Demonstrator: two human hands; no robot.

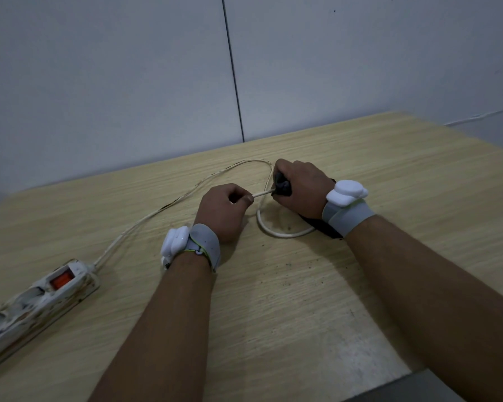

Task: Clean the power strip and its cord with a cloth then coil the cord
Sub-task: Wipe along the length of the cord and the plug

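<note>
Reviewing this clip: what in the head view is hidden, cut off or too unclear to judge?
- Power strip: far end cut off by the left edge; sockets blurred.
- Cord: plug not seen; one stretch hidden inside the cloth.
- Cloth: mostly covered by the right hand.
- Left hand: pinches the cord; fingertips hidden.

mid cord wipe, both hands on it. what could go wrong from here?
1. The left hand pinches the cord while the right hand grips the dark cloth around it; a hard pull could drag the power strip toward the table edge.
2. The loose loop under the right hand could kink or tangle.
3. Dark specks on the table may re-soil the wiped cord.
</note>
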